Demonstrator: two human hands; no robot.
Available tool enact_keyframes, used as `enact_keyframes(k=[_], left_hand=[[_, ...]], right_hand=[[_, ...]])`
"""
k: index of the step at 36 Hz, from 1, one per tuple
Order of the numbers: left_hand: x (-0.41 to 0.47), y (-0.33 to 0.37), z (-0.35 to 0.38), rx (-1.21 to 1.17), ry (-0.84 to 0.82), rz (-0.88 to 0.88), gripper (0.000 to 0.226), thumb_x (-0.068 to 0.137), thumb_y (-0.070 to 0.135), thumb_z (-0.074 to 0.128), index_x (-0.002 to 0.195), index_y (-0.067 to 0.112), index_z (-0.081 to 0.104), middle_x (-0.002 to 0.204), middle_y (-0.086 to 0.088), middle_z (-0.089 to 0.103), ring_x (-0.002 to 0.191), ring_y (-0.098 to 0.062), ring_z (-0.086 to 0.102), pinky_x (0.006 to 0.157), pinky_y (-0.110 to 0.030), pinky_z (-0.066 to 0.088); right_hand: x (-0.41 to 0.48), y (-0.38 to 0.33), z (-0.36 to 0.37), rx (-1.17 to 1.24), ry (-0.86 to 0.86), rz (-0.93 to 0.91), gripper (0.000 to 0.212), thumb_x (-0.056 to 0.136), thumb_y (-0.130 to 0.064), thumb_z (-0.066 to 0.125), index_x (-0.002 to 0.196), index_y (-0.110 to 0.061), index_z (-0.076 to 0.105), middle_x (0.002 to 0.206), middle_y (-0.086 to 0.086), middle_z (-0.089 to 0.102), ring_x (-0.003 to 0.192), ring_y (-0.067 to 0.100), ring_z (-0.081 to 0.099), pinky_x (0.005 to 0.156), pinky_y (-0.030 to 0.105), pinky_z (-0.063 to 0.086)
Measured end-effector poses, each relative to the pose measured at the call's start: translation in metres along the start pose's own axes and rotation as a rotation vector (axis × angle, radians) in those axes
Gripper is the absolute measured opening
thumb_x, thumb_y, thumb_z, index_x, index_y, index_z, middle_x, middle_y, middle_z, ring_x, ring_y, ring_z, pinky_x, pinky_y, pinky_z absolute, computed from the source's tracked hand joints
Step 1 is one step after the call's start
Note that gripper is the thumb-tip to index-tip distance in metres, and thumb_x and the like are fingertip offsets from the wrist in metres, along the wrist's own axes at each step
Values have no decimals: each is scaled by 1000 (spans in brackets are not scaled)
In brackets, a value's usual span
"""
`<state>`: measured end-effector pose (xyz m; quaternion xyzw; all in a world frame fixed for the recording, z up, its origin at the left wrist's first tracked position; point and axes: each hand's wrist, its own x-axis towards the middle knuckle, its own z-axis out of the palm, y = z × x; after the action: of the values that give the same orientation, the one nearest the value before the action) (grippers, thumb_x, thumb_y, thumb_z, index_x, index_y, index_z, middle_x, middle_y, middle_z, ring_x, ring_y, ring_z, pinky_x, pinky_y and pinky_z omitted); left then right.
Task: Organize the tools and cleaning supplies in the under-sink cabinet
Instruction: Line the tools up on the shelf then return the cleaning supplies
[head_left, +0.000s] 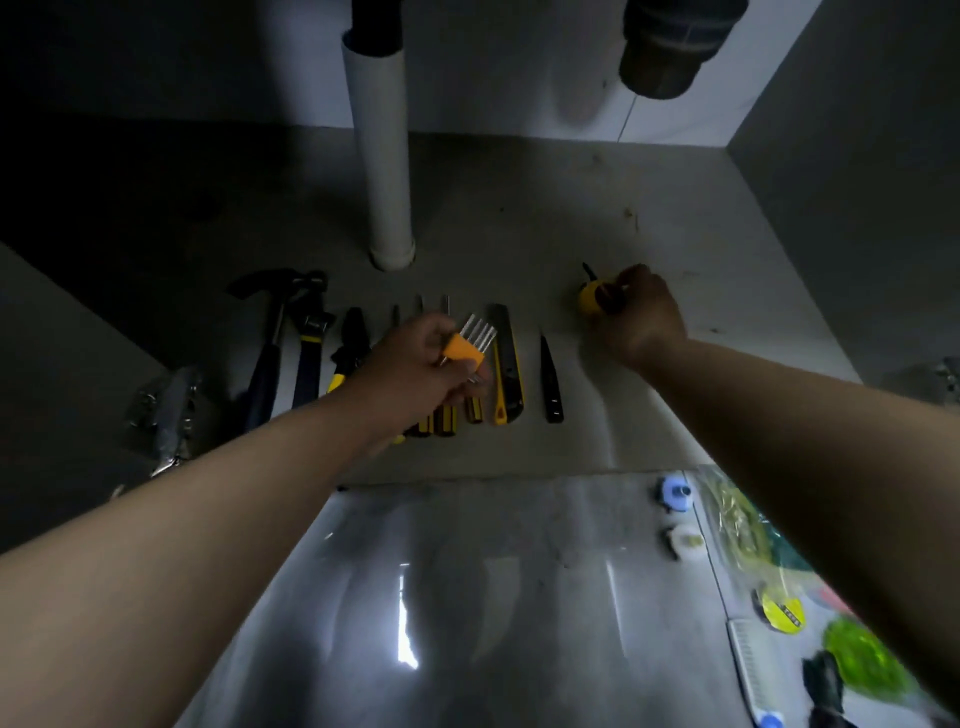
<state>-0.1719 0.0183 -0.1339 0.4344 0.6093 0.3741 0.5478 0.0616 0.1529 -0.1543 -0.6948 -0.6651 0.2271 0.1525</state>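
Left forearm (182, 519) and right forearm (805, 441) are being stretched over glossy metal sheeting (493, 597) onto a matte grey cabinet floor (519, 218). A tool row (hammer (262, 364), wrench (310, 348), utility knife (508, 374)) is being overhung by the left hand (410, 369), its fingers pinching an orange-sleeved hex key set (464, 349). A round yellow tape measure (595, 299) is being gripped by the right hand (644, 312), right of the row.

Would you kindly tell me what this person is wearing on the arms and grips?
Nothing that shows. The left arm and right arm are bare to the frame edge, no sleeves. The left grip and right grip are ungloved; no watch or band at either wrist. Rings: too dim to tell.
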Motion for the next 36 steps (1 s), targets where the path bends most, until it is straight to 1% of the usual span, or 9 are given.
enact_keyframes(k=[8,11,13,15,18,23,26,30,36], left_hand=[[7,-7,-3,-44,111,17,35,100,6,60,134,14,56,100,-4,75,75,-4,74,55,-13,48],[5,-4,0,-66,103,34,39,100,1,58,138,11,56,102,-7,70,68,1,70,56,-9,48],[3,-1,2,-49,95,45,38,98,-1,59,136,7,57,102,-7,70,67,2,70,56,-8,48],[2,2,4,-61,103,44,34,96,-3,61,130,2,56,99,-9,71,64,3,70,53,-8,48],[2,6,7,-19,94,44,25,95,1,65,117,10,60,92,-7,76,65,0,70,55,-12,50],[2,5,13,-7,116,43,25,92,0,68,108,19,66,89,-9,76,77,-16,72,71,-31,61],[3,2,14,-3,136,16,33,90,3,71,117,19,63,92,-7,77,82,-15,74,84,-42,60],[8,-4,12,19,198,-6,36,92,5,67,123,19,58,93,0,75,95,-15,70,83,-32,57],[10,-9,10,78,260,-12,23,95,6,60,113,19,64,105,-3,69,94,-17,68,76,-31,54]], right_hand=[[-15,8,16,-119,-18,-84,66,85,-6,66,146,-16,45,148,14,42,130,39,43,104,41,42],[-32,-2,18,-77,151,-58,61,82,-10,62,141,-19,49,145,16,40,127,38,42,96,39,44],[-45,-14,18,60,209,-98,43,87,-13,59,130,-15,58,131,16,52,113,32,53,83,25,44],[-63,-29,19,314,77,-125,27,95,-15,57,121,-14,63,114,11,62,97,24,62,73,18,44],[-90,-48,17,685,-250,-81,22,101,-21,56,122,-16,63,99,0,69,85,13,69,67,23,53],[-97,-60,17,647,-294,-151,14,99,-10,58,112,-10,63,92,19,69,75,22,66,64,32,54],[-84,-58,17,605,-322,-111,14,97,-2,58,108,-8,64,87,11,70,71,15,67,63,28,53],[-55,-54,13,599,-140,31,19,92,1,59,98,-14,70,84,4,70,67,11,64,58,23,50],[-9,-52,12,568,10,205,7,87,-11,73,86,-16,69,89,13,72,86,30,72,79,48,62]])
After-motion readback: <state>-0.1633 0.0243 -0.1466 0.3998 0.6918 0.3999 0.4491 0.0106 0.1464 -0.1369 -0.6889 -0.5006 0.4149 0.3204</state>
